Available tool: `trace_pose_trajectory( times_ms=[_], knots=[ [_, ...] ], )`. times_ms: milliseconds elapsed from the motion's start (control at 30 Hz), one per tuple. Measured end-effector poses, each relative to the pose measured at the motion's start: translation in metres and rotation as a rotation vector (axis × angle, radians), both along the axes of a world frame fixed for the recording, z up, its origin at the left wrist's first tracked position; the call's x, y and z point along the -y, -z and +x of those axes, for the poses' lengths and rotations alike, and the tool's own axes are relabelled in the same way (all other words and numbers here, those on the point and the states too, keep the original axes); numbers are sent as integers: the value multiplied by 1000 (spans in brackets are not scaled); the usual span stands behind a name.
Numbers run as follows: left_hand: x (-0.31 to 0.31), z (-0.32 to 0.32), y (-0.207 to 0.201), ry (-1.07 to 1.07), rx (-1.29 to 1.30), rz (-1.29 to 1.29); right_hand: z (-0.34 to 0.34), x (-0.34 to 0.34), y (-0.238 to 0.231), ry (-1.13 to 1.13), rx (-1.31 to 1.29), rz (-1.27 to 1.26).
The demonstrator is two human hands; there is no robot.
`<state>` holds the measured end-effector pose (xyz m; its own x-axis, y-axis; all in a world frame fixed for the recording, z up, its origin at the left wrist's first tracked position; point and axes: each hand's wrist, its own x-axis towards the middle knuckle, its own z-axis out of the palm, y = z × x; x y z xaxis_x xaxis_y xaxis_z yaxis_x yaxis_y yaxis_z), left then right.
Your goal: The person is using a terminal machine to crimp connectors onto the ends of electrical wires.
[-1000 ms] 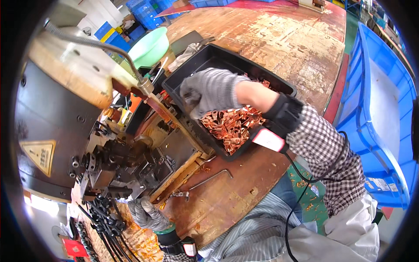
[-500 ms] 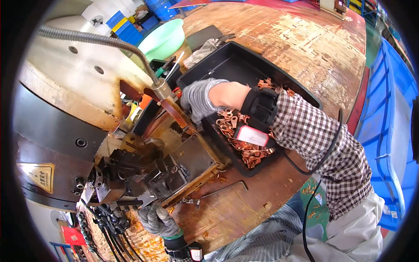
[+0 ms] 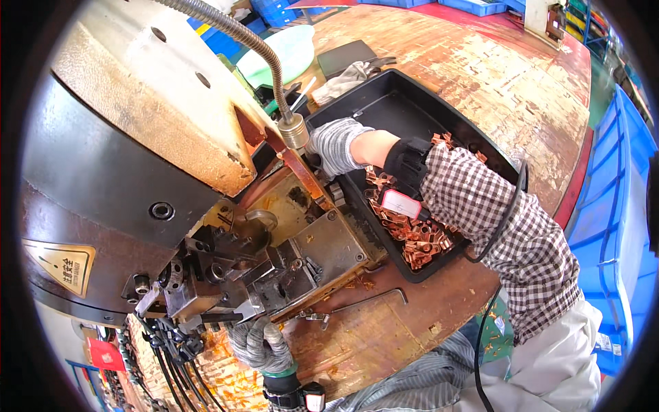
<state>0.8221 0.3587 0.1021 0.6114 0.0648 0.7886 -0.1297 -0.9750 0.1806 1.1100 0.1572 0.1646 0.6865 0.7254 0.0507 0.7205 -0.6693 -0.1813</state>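
My right hand [image 3: 338,147], in a grey striped knit glove, reaches over the left wall of a black plastic tray [image 3: 405,84], beside the machine's bed. Its fingertips are hidden behind the metal end of a flexible pipe [image 3: 294,130], so any grip is out of sight. Copper cable lugs [image 3: 420,237] lie heaped in the tray below my right wrist. My left hand [image 3: 259,345], gloved alike, rests at the front edge of the press tooling [image 3: 233,285]. Its fingers are curled closed, and what they hold, if anything, cannot be made out.
A large press [image 3: 110,165] fills the left side. On the wooden table, a hex key [image 3: 374,300] lies near the bed. Behind the tray are a cloth glove [image 3: 343,84] and a pale green basin [image 3: 281,55]. A blue bin [image 3: 611,226] stands at right; black cables [image 3: 180,367] hang below the press.
The whole view has shifted, so press and tray appear farther right. My right hand stays by the tray's left wall, and my left hand remains curled at the tooling.
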Motion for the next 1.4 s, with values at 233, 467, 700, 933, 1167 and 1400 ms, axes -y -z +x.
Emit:
trace_pose_trajectory(
  times_ms=[233, 467, 700, 933, 1167, 1400],
  knots=[
    [2, 0, 2, -26, 2, -11, -12, -10, -5, -25, 111, -137],
    [1, 6, 0, 13, 81, 86, -2, -4, -3, -99, -39, -89],
    [3, 8, -4, 34, 83, 103, 9, 13, 10, -239, -30, 368],
    [-4, 7, -8, 87, 90, 153, -82, 51, -56, -363, -436, 749],
    [10, 6, -10, 290, 134, 125, -168, -21, -49, -313, -210, 386],
    [18, 6, -11, 221, -68, -60, -170, -51, -43, -190, -54, 315]
  ],
)
